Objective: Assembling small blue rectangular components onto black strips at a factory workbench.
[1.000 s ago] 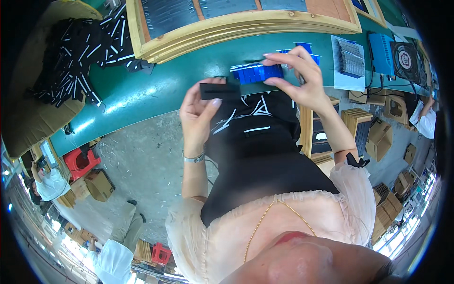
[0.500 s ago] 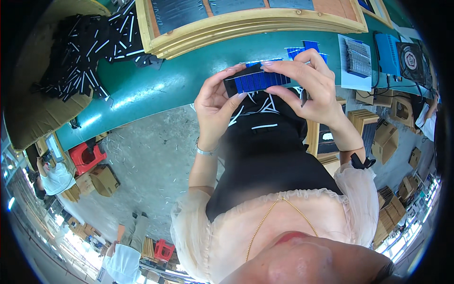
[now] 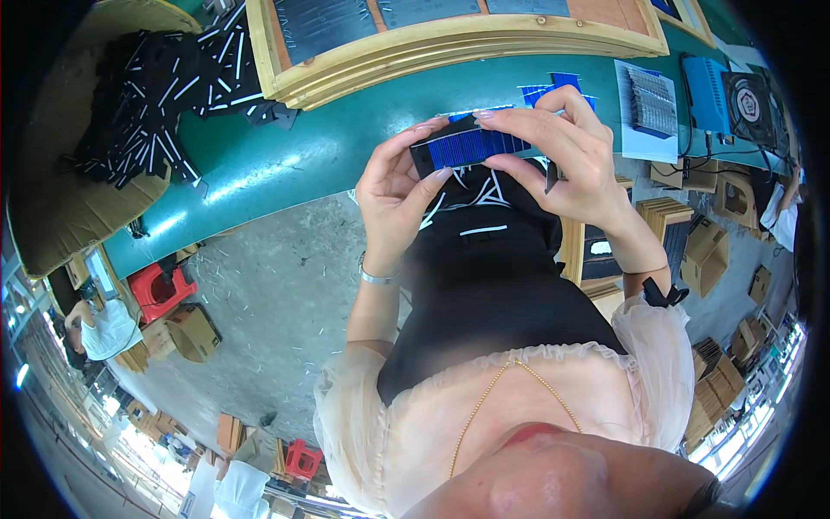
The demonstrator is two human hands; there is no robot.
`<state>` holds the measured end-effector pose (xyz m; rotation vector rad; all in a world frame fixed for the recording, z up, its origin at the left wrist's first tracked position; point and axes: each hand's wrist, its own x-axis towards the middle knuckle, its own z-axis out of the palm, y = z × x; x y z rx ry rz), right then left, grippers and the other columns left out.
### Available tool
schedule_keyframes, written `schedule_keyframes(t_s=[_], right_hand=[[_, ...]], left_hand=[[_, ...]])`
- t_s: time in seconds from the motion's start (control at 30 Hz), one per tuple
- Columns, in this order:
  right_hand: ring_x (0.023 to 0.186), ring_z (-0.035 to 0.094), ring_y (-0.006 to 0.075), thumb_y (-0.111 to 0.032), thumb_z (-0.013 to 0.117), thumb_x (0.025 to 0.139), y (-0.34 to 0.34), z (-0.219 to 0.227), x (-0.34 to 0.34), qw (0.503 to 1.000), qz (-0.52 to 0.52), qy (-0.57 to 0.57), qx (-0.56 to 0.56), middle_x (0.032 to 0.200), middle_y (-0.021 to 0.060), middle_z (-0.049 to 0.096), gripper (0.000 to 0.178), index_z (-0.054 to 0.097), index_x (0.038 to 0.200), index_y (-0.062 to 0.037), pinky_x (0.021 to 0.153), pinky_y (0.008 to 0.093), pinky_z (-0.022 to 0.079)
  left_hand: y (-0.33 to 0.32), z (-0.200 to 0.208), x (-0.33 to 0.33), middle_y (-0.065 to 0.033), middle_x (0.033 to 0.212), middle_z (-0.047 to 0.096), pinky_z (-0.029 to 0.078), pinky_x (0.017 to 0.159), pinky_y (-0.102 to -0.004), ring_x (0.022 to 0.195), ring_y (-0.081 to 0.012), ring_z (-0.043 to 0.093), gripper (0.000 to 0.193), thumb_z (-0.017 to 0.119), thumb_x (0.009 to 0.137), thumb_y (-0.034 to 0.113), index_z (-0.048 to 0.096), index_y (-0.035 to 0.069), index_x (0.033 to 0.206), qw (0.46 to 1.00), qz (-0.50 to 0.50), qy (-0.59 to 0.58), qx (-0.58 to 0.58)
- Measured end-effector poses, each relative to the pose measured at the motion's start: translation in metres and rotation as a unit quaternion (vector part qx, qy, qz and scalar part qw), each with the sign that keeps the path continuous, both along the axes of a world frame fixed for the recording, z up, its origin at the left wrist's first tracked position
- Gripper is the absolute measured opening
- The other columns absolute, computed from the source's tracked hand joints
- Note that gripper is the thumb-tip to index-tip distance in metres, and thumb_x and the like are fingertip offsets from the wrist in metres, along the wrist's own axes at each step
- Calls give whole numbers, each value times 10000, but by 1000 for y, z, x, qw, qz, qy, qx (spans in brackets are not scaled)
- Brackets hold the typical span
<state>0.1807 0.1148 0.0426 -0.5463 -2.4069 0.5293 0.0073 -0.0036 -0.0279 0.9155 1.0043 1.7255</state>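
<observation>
Just above the table's near edge, I hold up a small black panel [image 3: 421, 159] faced with a row of narrow blue solar cell strips [image 3: 456, 149]. My left hand [image 3: 389, 186] pinches its left end, with the thumb below and the fingers above. At the right end, the thumb and fingers of my right hand [image 3: 575, 160] close on the strips from below and above. Several loose blue cell pieces [image 3: 553, 90] lie on the green table [image 3: 346, 130] beyond my right fingers. The back of the panel is hidden.
Stacked wooden frames [image 3: 467, 45] with dark panels stand along the table's far side. A cardboard box [image 3: 65, 203] at left holds black pieces with white strips. Grey strips [image 3: 653, 104] lie on a white sheet at right, beside a blue device [image 3: 706, 95] and a black fan [image 3: 749, 108].
My hands and the panel stay almost in place, with only a slight shift of the right fingers. In the background at lower left, a person in a white top has moved toward the picture's lower edge.
</observation>
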Motion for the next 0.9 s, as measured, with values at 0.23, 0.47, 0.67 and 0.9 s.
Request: schedule_keyframes(t_s=[0.23,0.47,0.67,0.9], right_hand=[[740,564,195,-138,829,658,0,1,0,1000,11,6,8,1000,1,714,424,693,1058,-94,615,273,429],[724,508,179,-191,812,657,5,3,-6,995,26,57,-73,967,-23,717,495,678,1128,-118,690,269,455],[757,489,170,-206,809,668,4,2,-10,990,21,79,-117,955,-35,718,534,662,1176,-128,713,275,452],[761,481,175,-207,810,667,4,3,-11,986,29,90,-135,946,-33,713,537,662,1177,-129,711,274,460]], left_hand=[[0,3,1,-228,1304,522,430,1045,-398,1255,-301,491,477,639,797,-146,497,-37,1239,1000,-2,5,4],[0,2,6,-218,1302,524,436,1044,-392,1245,-274,497,483,646,780,-146,497,-18,1221,999,8,-31,-23],[0,8,8,-199,1303,517,462,1029,-388,1244,-273,497,511,658,763,-131,485,11,1222,992,28,-114,-50],[0,8,9,-193,1306,516,461,1032,-392,1243,-279,497,511,669,765,-116,486,15,1223,989,23,-139,-55]])
